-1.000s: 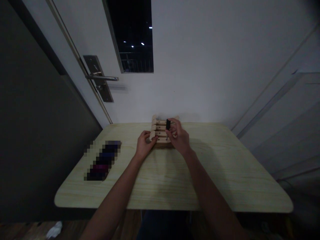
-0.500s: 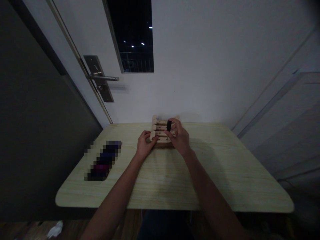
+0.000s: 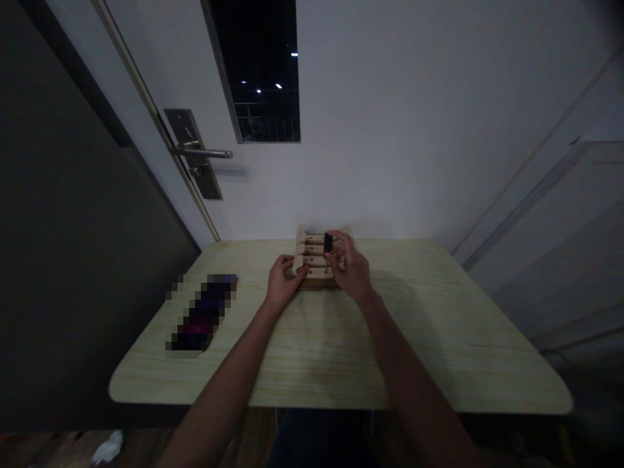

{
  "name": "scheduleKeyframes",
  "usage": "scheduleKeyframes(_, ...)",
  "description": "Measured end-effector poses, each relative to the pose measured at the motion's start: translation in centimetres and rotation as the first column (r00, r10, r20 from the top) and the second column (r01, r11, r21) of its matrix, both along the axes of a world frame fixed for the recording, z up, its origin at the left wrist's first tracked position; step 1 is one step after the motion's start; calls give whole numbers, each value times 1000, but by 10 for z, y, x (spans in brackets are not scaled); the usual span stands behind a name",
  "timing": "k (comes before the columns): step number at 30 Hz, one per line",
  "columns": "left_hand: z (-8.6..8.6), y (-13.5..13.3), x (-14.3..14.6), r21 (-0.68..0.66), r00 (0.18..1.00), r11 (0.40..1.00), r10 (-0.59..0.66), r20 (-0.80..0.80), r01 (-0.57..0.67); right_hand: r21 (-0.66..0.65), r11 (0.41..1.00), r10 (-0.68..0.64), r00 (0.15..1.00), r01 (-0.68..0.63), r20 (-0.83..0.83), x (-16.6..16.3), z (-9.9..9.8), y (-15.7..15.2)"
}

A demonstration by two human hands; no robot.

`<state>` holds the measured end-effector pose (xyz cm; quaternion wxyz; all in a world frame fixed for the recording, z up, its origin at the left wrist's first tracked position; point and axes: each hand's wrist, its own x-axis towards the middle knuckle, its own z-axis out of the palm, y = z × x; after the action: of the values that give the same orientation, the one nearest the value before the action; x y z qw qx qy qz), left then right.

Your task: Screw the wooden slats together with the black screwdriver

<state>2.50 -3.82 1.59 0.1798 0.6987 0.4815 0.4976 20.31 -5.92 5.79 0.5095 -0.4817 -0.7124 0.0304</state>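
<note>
A small wooden rack (image 3: 312, 250) with several horizontal bars stands at the far edge of the pale wooden table (image 3: 341, 338), against the wall. My left hand (image 3: 281, 281) grips the rack's lower left end, fingers curled round it. My right hand (image 3: 349, 268) is at the rack's right side, its fingers pinched on a small black piece (image 3: 328, 242) held upright over the bars.
A dark, blurred-out object (image 3: 202, 312) lies on the table's left part. A door with a metal lever handle (image 3: 199, 153) stands behind on the left, a dark window (image 3: 258, 68) above. A white scrap (image 3: 108, 446) lies on the floor at bottom left.
The black piece in my right hand has shifted slightly left and down against the rack. My left hand has stayed on the rack's end.
</note>
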Motion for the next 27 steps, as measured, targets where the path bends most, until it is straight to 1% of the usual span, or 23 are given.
scheduleKeyframes(7,-1,1,0,1,1000,1000,5,-1,-5,-25,999,-29,998,28,-61,-1,-2,3)
scheduleKeyframes(15,0,0,0,-3,1000,1000,5,-13,-5,25,1000,-14,1000,13,23,0,0,-2)
scheduleKeyframes(20,1,-1,1,1,1000,1000,14,-9,-14,-27,1000,13,1000,-13,-5,1,0,0)
scheduleKeyframes(27,2,-2,0,-6,1000,1000,14,-15,-14,-57,998,19,999,-21,-36,1,1,1)
